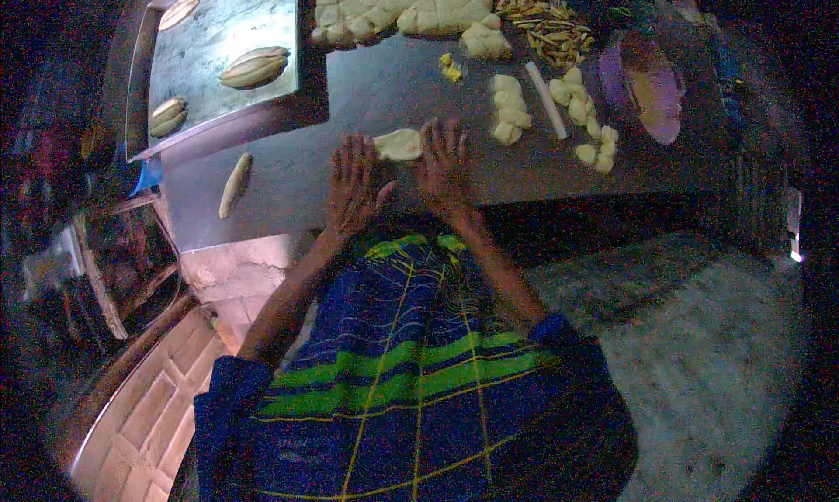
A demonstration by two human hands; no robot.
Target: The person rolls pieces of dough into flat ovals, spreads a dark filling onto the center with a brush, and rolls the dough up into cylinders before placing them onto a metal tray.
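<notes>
Dim surroundings frame the grey surface (pixel 376 87), where a flattened dough piece (pixel 398 145) lies between my two sets of fingers. It looks light, soft and easily torn, best taken gently by both ends. My left fingers (pixel 357 155) stretch out, slightly spread, beside its left end; my right fingers (pixel 447 144) likewise at its right, neither pinching it.

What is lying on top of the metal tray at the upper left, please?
Four elongated dough pieces show on the tray; the topmost is cut off by the picture's edge. The tray's surface beneath them is covered.
</notes>
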